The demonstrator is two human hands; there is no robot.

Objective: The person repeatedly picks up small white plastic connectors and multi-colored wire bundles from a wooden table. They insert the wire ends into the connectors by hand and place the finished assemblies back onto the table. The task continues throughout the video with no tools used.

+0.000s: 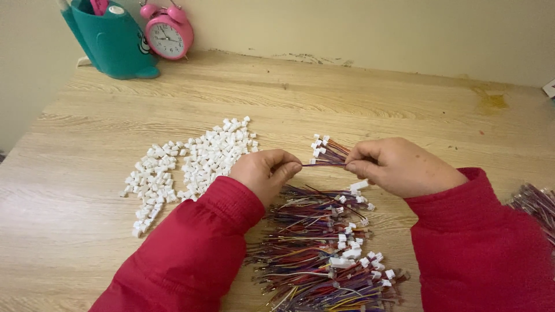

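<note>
Red sleeves [191, 254] cover both arms, which come in from the bottom edge over a pale wooden table [370, 98]. The left hand [267, 172] is curled into a loose fist, thumb and forefinger pressed together on one end of a thin wire lead [324, 164]. The right hand [399, 166] pinches the other end, its fingers folded tight around it, so the lead runs straight between the two hands, just above the tabletop. Behind the lead, a small bunch of finished leads [325, 149] with white plugs fans out from the right hand's grip; whether the right fingers hold all of them I cannot tell.

Below the hands lies a large heap of wires [321, 254], purple, red, yellow and blue, many ending in white plugs, spread from just beneath the left hand down to the bottom edge. To the left of the left hand, a scatter of loose white housings [191, 159] lies on the table in two rough patches, the nearer one almost touching the hand. At the far right edge another bundle [537, 205] lies beside the right sleeve. In the far left corner stand a teal holder [113, 40] and, just beside it, a pink alarm clock [167, 33] against the wall.
</note>
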